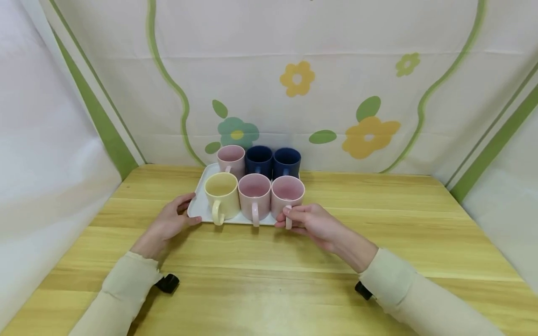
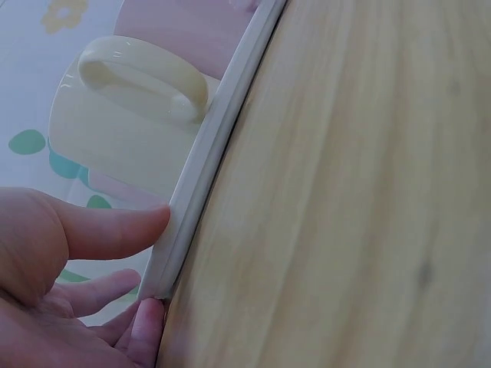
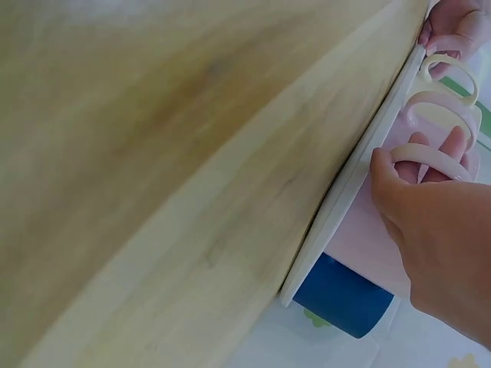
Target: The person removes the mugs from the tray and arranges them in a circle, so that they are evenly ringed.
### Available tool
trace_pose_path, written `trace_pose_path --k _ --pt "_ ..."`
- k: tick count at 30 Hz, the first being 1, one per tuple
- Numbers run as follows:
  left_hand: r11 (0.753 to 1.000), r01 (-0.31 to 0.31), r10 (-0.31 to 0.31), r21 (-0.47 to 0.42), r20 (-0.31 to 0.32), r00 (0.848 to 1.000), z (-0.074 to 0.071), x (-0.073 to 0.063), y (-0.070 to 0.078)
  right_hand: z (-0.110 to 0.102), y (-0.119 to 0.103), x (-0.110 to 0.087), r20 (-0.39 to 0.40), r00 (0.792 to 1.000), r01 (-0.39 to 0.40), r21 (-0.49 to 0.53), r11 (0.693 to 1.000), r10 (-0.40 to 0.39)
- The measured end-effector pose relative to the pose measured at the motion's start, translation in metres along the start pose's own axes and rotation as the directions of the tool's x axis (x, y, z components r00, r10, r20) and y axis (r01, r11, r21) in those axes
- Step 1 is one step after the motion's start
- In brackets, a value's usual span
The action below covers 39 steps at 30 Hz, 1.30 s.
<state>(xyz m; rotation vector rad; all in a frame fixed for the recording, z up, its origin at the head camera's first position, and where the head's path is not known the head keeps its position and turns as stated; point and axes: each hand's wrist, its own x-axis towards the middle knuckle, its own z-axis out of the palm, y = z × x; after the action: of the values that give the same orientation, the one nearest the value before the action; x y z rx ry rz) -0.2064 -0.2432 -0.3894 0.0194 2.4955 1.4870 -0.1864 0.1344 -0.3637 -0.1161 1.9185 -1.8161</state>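
Note:
A white tray [image 1: 201,209] lies on the wooden table with two rows of mugs standing on it. At the tray's front left corner, my left hand [image 1: 170,220] grips the rim, thumb on the front edge and fingers round the side. My right hand [image 1: 313,223] holds the handle of the front right pink mug [image 1: 282,193], fingers reaching through its loop in the right wrist view. Beside that mug stand another pink mug [image 1: 254,198] and a yellow mug [image 1: 224,198], handles facing me. Behind them are a pink mug [image 1: 231,158] and two navy mugs, one in the middle [image 1: 259,161] and one at right [image 1: 287,162].
The wooden table [image 1: 269,280] extends in front of the tray and to both sides. A white cloth [image 1: 252,84] with printed flowers hangs close behind the back row, and more cloth hangs at the left and right.

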Motion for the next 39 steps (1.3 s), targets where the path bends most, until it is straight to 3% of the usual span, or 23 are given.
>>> trace_pose_path --k 8,24,39 --pt "1.0 0.02 -0.02 0.011 -0.009 1.0 -0.005 -0.005 -0.003 0.007 0.002 0.002 0.005 1.0 0.002 0.077 0.997 -0.003" --pt "1.0 0.015 -0.015 -0.004 -0.002 1.0 -0.004 -0.002 -0.001 0.01 -0.002 -0.002 -0.065 0.998 -0.009 0.065 0.998 0.014" --pt "1.0 0.015 -0.015 -0.012 0.001 1.0 -0.002 0.002 -0.005 0.009 -0.002 -0.013 -0.191 0.981 0.029 0.078 0.997 -0.014"
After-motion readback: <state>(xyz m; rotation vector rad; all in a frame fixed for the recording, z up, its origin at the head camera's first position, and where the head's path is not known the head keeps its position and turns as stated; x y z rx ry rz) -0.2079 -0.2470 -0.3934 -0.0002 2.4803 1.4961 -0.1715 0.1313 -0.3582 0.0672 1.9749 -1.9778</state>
